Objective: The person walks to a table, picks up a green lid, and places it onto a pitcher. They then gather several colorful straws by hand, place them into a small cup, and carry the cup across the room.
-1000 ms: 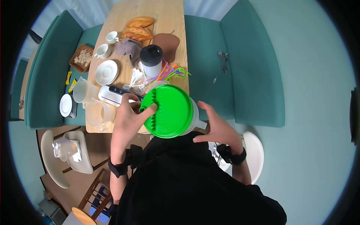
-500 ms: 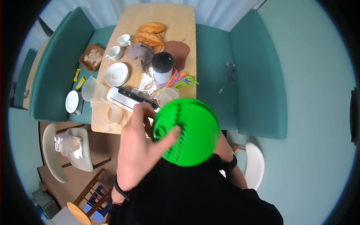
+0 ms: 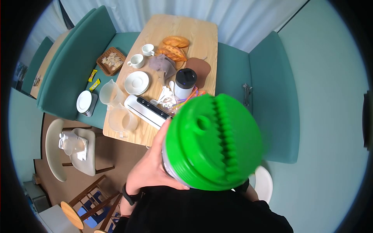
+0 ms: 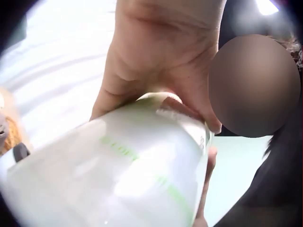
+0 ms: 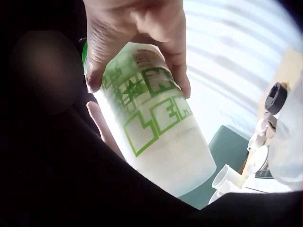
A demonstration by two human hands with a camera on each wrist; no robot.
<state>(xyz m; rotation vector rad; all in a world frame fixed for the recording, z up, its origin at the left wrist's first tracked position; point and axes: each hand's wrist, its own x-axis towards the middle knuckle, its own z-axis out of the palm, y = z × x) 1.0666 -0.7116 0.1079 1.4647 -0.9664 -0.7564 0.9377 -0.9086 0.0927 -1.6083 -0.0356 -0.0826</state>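
A large translucent white plastic jug (image 5: 161, 137) with green lettering is raised close to the head camera. Its round green lid (image 3: 210, 143), with a toothed ridge and a small round hole, faces up and covers much of the head view. My left hand (image 3: 149, 169) grips the jug's side just under the lid, thumb and fingers spread round it. In the right wrist view my right hand (image 5: 142, 28) holds the jug's upper part from the other side, fingers bent over it. The lid hides that hand in the head view.
On the wooden table (image 3: 196, 29) stand a white tumbler with black lid (image 3: 185, 79), a vacuum sealer (image 3: 147, 112), clear measuring jugs (image 3: 122, 118), stacked saucers (image 3: 136, 82), cups (image 3: 136, 61) and bread (image 3: 173, 53). Green benches (image 3: 233, 70) flank it; a chair (image 3: 85, 155) stands at left.
The green-lidded jug has come up towards the head camera and turned. My left hand has shifted from the lid to the jug's side. The head view has tilted up.
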